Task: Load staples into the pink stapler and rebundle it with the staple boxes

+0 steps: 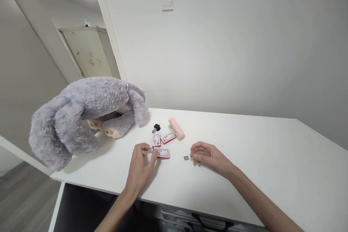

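Note:
My left hand (141,168) is over the white table, thumb and fingers spread apart. Its thumb tip overlaps the left end of a small red-and-white box (164,153); whether it touches is hard to tell. Two similar boxes lie just behind, one upright to my view (156,140) and one slanted (168,137). To the right, my right hand (208,156) hovers with loosely curled fingers and nothing visible in them. Close to its fingertips lies a small grey strip (186,158), which looks like staples. A pink stapler (176,128) lies behind the boxes.
Small black-and-silver objects (156,128), perhaps keys, lie left of the stapler. A large lavender plush toy (92,98) slumps over the table's left side. The white table (258,152) meets a wall behind; drawers with a dark handle (212,224) sit below its front edge.

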The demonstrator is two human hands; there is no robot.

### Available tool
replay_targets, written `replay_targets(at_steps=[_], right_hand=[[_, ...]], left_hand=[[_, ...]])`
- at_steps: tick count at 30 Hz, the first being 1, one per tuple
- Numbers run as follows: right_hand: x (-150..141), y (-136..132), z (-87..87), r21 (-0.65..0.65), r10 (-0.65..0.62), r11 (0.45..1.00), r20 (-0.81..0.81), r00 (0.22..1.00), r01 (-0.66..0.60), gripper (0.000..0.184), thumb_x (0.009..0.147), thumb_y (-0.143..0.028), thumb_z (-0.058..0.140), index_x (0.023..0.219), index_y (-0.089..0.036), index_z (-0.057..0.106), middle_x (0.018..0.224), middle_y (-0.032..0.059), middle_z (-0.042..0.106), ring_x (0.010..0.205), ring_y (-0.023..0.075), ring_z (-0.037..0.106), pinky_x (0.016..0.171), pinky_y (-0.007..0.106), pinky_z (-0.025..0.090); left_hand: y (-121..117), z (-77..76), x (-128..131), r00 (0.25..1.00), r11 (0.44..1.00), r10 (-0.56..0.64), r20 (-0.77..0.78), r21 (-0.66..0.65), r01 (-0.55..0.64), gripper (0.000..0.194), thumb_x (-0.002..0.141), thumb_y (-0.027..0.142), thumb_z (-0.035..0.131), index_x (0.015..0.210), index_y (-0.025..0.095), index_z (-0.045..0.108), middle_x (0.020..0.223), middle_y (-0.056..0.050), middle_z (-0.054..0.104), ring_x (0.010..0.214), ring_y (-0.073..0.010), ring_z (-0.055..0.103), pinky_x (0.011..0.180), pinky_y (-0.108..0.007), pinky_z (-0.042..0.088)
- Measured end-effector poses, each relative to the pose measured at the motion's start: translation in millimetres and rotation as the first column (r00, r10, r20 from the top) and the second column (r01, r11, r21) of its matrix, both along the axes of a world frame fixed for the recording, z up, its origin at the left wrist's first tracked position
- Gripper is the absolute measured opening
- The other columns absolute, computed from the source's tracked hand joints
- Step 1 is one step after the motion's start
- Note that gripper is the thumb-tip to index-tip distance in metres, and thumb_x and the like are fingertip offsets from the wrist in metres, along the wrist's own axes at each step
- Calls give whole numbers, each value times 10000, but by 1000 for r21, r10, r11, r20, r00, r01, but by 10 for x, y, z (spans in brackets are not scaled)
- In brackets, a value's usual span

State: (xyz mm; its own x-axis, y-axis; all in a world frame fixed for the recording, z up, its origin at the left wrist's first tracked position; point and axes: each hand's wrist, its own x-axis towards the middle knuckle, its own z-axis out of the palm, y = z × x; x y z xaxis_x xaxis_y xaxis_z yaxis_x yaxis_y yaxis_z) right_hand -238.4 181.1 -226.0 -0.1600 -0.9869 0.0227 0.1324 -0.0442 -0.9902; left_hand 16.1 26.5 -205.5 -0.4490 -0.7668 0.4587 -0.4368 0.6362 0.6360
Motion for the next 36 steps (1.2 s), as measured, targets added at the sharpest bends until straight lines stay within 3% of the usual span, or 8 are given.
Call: replay_targets(at_steps=[2,4,9,18,27,30,33,36], right_hand=[[-1,-2,5,6,-11,1000,-3,1000,11,374,830,-472,829,1051,-206,686,968,71,712,771,184,652,697,342,488],[-2,-2,5,0,-26,1000,-4,1000,26,380,822,-480,831,1045,-208,687,943,66,711,759,185,646,688,341,486],[-10,-10,-14,-14,-119,993,-47,992,118,320,845,-468,806,999,-211,692,874,45,694,761,187,637,689,337,476],[-25,-68,-85,5,-274,961,-136,952,277,299,846,-472,779,925,-202,677,808,28,671,731,176,608,701,331,464],[-7,-67,-110,12,-260,963,-228,938,270,256,867,-465,728,929,-223,671,802,14,660,760,193,620,727,340,474],[24,-68,-127,12,-293,949,-337,894,316,268,886,-498,688,947,-238,676,786,11,652,744,202,611,706,343,465],[55,-112,-160,10,-346,919,-455,820,393,304,893,-538,655,994,-252,680,840,24,679,694,198,576,668,344,457],[80,-226,-198,-19,-401,885,-538,742,465,325,907,-547,618,1047,-258,668,993,50,724,697,202,590,687,361,471]], left_hand=[[32,6,4,999,990,-38,-1,-135,37,242,965,400,590,1109,208,560,1171,-106,622,1136,-280,593,969,-454,496],[85,23,12,983,952,-161,87,-249,178,203,968,308,585,1150,219,583,1199,-101,636,1193,-283,567,1026,-472,472],[201,56,17,886,834,-333,324,-336,437,261,963,182,557,1210,245,610,1201,-59,717,1228,-274,566,1028,-444,457],[200,12,5,854,835,-302,423,-314,451,297,975,196,525,1259,231,605,1277,-74,725,1240,-287,596,995,-456,473],[201,-11,-4,887,857,-241,394,-343,385,363,958,209,532,1320,202,564,1356,-116,675,1325,-317,564,1060,-488,479],[233,14,2,874,831,-309,375,-341,440,289,967,194,512,1241,221,600,1265,-110,693,1225,-287,621,1016,-444,501],[273,28,15,837,830,-354,418,-271,487,195,992,218,488,1134,218,622,1032,-77,712,919,-223,693,789,-342,527],[296,30,26,776,843,-405,484,-131,521,158,1003,237,480,1087,222,613,726,16,649,612,-159,625,581,-274,421]])
